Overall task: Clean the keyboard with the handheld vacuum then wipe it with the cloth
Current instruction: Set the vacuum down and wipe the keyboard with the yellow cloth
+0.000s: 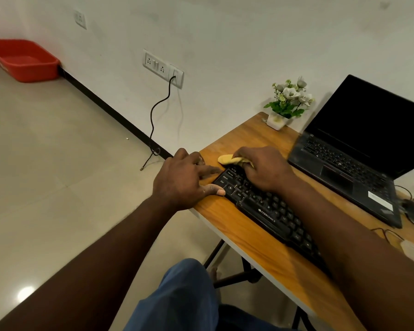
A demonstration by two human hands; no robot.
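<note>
Head view: left hand [182, 180] spread, bracing keyboard [268, 211] end; right hand [263, 170] apparently bunching cloth [227, 159] on keys.

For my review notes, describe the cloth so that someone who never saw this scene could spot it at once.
Start at the wooden desk, where a black keyboard lies along its near edge beside an open laptop. At the keyboard's far end, the right hand grips a small bunched cloth against the keys. It is the only pale yellow thing among the black devices.
</note>
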